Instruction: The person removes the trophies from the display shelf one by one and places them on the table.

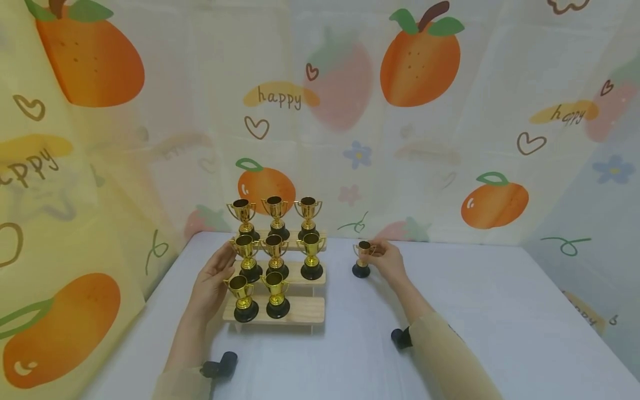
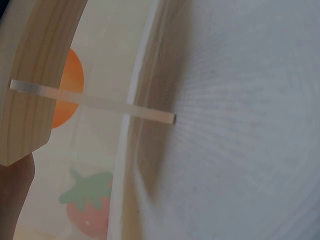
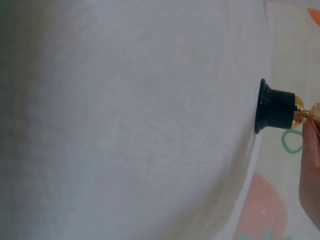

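Observation:
My right hand pinches a small gold trophy cup by its upper part, right of a stepped wooden display rack. In the right wrist view, the black base of that trophy shows near the table's far edge; I cannot tell whether it touches the cloth. At the rack's left side, my left hand rests with fingers extended by the middle shelf. One fingertip appears beside a shelf end in the left wrist view. Gold trophies stand three each on the back and middle shelves, two on the front one.
A white cloth-covered table bears the rack. Behind it hangs a printed curtain with fruit pictures, which also runs along both sides. A clear support strip is seen under the shelf. The front shelf's right end shows bare wood.

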Available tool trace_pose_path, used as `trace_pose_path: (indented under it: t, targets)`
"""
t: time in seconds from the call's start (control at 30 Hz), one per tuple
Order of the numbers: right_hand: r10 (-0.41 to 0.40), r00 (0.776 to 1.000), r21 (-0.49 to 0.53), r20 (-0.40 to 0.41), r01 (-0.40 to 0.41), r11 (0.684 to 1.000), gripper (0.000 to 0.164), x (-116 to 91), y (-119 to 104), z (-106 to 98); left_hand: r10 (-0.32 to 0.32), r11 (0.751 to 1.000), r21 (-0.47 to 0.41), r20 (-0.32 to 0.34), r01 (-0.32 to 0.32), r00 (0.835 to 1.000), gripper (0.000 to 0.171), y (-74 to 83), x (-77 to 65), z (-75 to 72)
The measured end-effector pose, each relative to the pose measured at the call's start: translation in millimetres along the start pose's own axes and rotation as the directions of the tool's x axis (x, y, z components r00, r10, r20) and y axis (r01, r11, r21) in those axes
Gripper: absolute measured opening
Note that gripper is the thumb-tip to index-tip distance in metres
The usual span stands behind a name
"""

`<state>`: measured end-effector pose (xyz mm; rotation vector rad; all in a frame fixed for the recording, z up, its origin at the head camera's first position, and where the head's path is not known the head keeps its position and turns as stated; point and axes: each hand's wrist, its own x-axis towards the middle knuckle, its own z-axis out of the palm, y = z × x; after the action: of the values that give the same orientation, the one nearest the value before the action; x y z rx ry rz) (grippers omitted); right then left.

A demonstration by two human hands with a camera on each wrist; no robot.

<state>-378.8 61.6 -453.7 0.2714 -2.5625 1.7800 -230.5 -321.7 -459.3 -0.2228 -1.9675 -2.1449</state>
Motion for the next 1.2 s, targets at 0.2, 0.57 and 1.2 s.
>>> trace_pose_path:
  t: [0.2,0.57,1.2]
  targets:
    - [-0.008,1.0,0.002,0.012,0.008,1.0,0.041,-0.6,0.4,0.0,-0.006,1.0,0.009,0.001,0.006,1.0,0.061,0.0,0.4,0.0]
    - [-0.009,1.0,0.006,0.017,0.009,1.0,0.043,0.1,1.6,-0.5,0.018,1.0,0.01,0.006,-0.018,1.0,0.06,-1.3,-1.2,-0.9]
    - [-0.004,0.999,0.036,0.039,0.002,0.999,0.055,-0.5,7.8,-6.3,0.021,0.999,0.035,0.016,-0.022,1.0,0.062,-3.5,-0.9,-1.5]
